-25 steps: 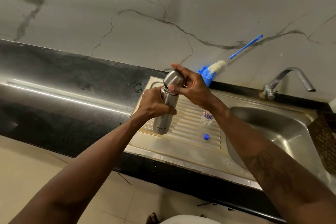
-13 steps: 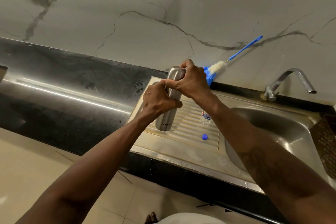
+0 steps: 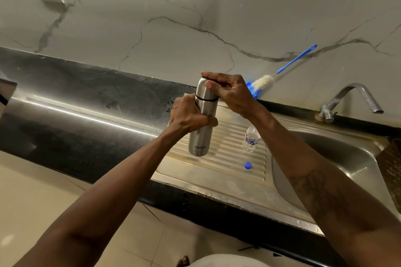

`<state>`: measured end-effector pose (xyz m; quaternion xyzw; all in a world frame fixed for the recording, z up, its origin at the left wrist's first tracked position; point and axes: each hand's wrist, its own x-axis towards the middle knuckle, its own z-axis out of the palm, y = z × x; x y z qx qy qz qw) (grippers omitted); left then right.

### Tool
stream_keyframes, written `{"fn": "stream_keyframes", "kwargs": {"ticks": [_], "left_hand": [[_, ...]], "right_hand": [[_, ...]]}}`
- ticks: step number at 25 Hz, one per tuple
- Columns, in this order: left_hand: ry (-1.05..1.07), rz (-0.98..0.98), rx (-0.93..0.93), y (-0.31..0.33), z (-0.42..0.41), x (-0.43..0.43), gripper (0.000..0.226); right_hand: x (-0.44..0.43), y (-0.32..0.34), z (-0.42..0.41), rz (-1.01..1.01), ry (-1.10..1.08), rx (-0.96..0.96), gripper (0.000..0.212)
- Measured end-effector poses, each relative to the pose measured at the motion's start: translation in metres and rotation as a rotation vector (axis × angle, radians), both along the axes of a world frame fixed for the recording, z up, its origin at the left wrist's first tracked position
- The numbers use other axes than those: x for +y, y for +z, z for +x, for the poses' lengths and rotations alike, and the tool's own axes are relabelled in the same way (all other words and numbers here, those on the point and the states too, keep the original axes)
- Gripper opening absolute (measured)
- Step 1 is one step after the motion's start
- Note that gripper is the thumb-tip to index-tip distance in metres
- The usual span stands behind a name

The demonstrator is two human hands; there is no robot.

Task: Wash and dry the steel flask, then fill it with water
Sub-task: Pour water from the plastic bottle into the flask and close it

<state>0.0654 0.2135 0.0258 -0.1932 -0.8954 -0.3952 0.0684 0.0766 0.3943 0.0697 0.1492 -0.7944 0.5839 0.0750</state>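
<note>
- Two hands hold the steel flask [image 3: 200, 134]: the left hand [image 3: 188, 115] wraps its body just below the dark seam, and the right hand [image 3: 232, 91] curls over the cap [image 3: 205, 90], thumb on its side.
- It stands upright between the hands, base at the ribbed drainboard [image 3: 217, 171]; whether it touches I cannot tell.
- Rigid polished steel should take a firm squeeze but will likely turn slippery when wet.
- Probably light if empty, so a mid-body grip suits twisting the cap.
- Under the right wrist stand a small plastic bottle [image 3: 251, 138] and its blue lid [image 3: 248, 165]; a bottle brush [image 3: 263, 81] lies beyond that hand.
</note>
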Motion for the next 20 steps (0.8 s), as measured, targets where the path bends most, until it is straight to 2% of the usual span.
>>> {"fn": "stream_keyframes", "kwargs": {"ticks": [5, 10, 13, 15, 20], "left_hand": [[0.177, 0.016, 0.049, 0.000, 0.005, 0.013, 0.061], [0.269, 0.008, 0.068, -0.003, 0.007, 0.013, 0.066], [0.268, 0.041, 0.110, -0.007, 0.004, 0.001, 0.065], [0.274, 0.077, 0.136, -0.005, -0.003, -0.011, 0.061], [0.223, 0.045, 0.155, -0.011, -0.016, -0.058, 0.072]], "right_hand": [[-0.014, 0.003, -0.001, -0.030, -0.167, 0.071, 0.055], [-0.030, -0.008, 0.000, 0.108, -0.350, 0.137, 0.072], [-0.042, -0.017, 0.001, 0.133, -0.340, 0.078, 0.096], [-0.054, -0.019, 0.003, 0.110, -0.279, 0.040, 0.105], [-0.083, -0.022, -0.004, 0.205, -0.183, -0.023, 0.081]]}}
